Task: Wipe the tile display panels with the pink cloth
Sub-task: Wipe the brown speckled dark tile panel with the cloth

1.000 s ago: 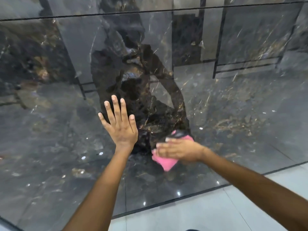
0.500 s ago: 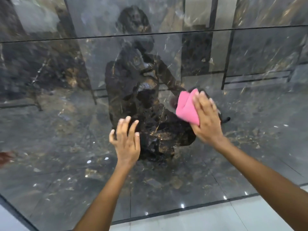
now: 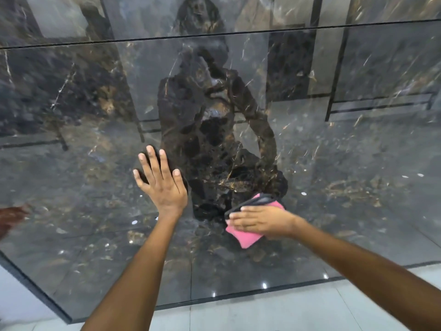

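A glossy dark marble tile display panel (image 3: 358, 163) fills the view and mirrors a person and the room. My right hand (image 3: 260, 222) lies flat, fingers straight and pointing left, pressing the pink cloth (image 3: 245, 237) against the panel's lower middle. Pink shows above and below the hand. My left hand (image 3: 162, 185) rests flat on the panel to the left of the cloth, fingers spread and pointing up, holding nothing.
A thin horizontal seam (image 3: 214, 34) separates this panel from another one above. The panel's lower edge (image 3: 238, 296) meets a pale tiled floor (image 3: 286, 314). At the far left edge, a reddish-brown blur (image 3: 10, 217) shows.
My right hand swept the cloth from the upper middle down to the lower middle and turned sideways. My left hand flattened its curled fingers against the panel.
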A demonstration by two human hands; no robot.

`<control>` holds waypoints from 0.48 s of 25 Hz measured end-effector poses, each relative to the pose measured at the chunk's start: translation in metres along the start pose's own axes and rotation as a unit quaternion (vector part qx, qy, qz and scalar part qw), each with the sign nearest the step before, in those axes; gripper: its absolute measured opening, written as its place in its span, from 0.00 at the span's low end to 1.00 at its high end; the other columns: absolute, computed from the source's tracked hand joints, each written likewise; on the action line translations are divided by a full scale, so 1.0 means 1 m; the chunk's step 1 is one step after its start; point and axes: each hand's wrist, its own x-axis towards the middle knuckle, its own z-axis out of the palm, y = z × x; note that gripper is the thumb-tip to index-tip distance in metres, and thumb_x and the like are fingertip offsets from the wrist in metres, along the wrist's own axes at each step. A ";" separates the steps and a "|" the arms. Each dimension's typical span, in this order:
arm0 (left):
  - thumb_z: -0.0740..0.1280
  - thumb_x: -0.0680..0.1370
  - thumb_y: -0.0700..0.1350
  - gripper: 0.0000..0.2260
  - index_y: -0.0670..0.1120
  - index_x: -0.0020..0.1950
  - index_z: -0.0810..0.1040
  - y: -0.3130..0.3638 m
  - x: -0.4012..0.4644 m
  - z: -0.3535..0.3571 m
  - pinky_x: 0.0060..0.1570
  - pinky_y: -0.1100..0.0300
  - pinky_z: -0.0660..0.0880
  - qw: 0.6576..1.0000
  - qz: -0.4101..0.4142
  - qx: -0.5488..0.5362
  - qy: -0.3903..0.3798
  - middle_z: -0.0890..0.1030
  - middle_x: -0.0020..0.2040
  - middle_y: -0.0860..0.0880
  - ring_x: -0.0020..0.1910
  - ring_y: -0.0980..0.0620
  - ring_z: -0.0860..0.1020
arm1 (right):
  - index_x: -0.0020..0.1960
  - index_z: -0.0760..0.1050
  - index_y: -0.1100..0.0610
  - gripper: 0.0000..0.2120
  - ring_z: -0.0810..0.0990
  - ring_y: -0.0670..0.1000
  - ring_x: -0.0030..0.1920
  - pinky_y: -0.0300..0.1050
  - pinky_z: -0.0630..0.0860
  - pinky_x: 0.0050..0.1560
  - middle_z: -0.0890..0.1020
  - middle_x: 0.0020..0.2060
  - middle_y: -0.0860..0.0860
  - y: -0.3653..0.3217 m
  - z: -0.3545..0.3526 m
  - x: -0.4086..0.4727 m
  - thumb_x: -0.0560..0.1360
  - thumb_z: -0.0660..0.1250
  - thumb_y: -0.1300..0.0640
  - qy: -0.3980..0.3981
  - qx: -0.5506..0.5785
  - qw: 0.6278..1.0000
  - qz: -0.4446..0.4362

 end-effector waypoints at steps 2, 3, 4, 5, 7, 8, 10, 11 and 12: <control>0.45 0.85 0.52 0.23 0.50 0.80 0.51 0.001 -0.006 -0.001 0.75 0.47 0.41 1.000 0.000 -0.008 -0.003 0.47 0.80 0.49 0.79 0.52 0.42 | 0.68 0.69 0.64 0.31 0.76 0.64 0.60 0.62 0.75 0.61 0.75 0.63 0.63 0.044 -0.035 -0.013 0.65 0.70 0.70 0.104 0.064 0.980 0.154; 0.46 0.85 0.52 0.23 0.52 0.80 0.48 0.002 -0.015 0.000 0.75 0.48 0.40 1.000 0.019 -0.014 -0.015 0.47 0.80 0.49 0.79 0.52 0.42 | 0.66 0.70 0.66 0.27 0.75 0.67 0.61 0.65 0.74 0.60 0.75 0.62 0.66 0.074 -0.055 -0.022 0.67 0.67 0.69 0.191 0.064 0.944 0.263; 0.46 0.85 0.52 0.23 0.55 0.80 0.46 0.005 -0.031 0.002 0.75 0.49 0.39 0.997 0.058 -0.022 -0.041 0.44 0.81 0.51 0.79 0.52 0.42 | 0.67 0.69 0.68 0.27 0.69 0.66 0.67 0.65 0.67 0.66 0.73 0.65 0.67 0.100 -0.070 -0.034 0.69 0.65 0.67 0.278 0.042 0.895 0.347; 0.46 0.85 0.53 0.23 0.56 0.80 0.45 0.008 -0.050 0.006 0.74 0.49 0.37 0.992 0.102 -0.024 -0.072 0.42 0.80 0.54 0.79 0.52 0.41 | 0.70 0.66 0.68 0.28 0.62 0.63 0.73 0.62 0.59 0.72 0.69 0.68 0.67 0.116 -0.073 -0.045 0.70 0.63 0.65 0.326 0.022 0.858 0.396; 0.45 0.85 0.54 0.23 0.58 0.80 0.44 0.012 -0.088 0.017 0.74 0.47 0.36 0.981 0.158 0.002 -0.112 0.41 0.80 0.56 0.79 0.51 0.40 | 0.74 0.60 0.65 0.32 0.51 0.58 0.77 0.57 0.48 0.75 0.62 0.74 0.64 0.104 -0.042 -0.062 0.70 0.62 0.61 0.319 -0.017 0.857 0.405; 0.45 0.84 0.54 0.23 0.58 0.79 0.44 0.012 -0.098 0.025 0.74 0.45 0.36 0.981 0.158 0.017 -0.109 0.41 0.80 0.56 0.79 0.50 0.39 | 0.76 0.56 0.62 0.37 0.47 0.56 0.78 0.55 0.44 0.76 0.56 0.76 0.60 0.078 -0.014 -0.067 0.68 0.62 0.61 0.274 -0.018 0.886 0.374; 0.46 0.84 0.54 0.23 0.58 0.80 0.45 0.012 -0.101 0.037 0.74 0.44 0.37 0.985 0.145 0.035 -0.084 0.42 0.80 0.54 0.79 0.49 0.39 | 0.79 0.46 0.55 0.51 0.43 0.53 0.78 0.50 0.39 0.77 0.46 0.79 0.51 0.009 0.047 -0.080 0.62 0.67 0.65 0.111 -0.031 0.956 0.271; 0.46 0.84 0.54 0.24 0.57 0.80 0.45 0.011 -0.100 0.039 0.74 0.44 0.38 0.985 0.148 0.044 -0.071 0.42 0.80 0.54 0.79 0.48 0.40 | 0.79 0.44 0.54 0.56 0.43 0.52 0.78 0.49 0.38 0.77 0.44 0.79 0.50 -0.016 0.065 -0.091 0.60 0.72 0.68 0.032 -0.042 0.977 0.207; 0.47 0.84 0.53 0.24 0.57 0.80 0.45 0.009 -0.100 0.041 0.74 0.43 0.39 0.985 0.156 0.049 -0.061 0.43 0.80 0.53 0.79 0.48 0.41 | 0.79 0.46 0.54 0.58 0.44 0.52 0.78 0.49 0.39 0.77 0.44 0.79 0.50 -0.028 0.075 -0.101 0.59 0.76 0.69 -0.003 -0.049 0.986 0.160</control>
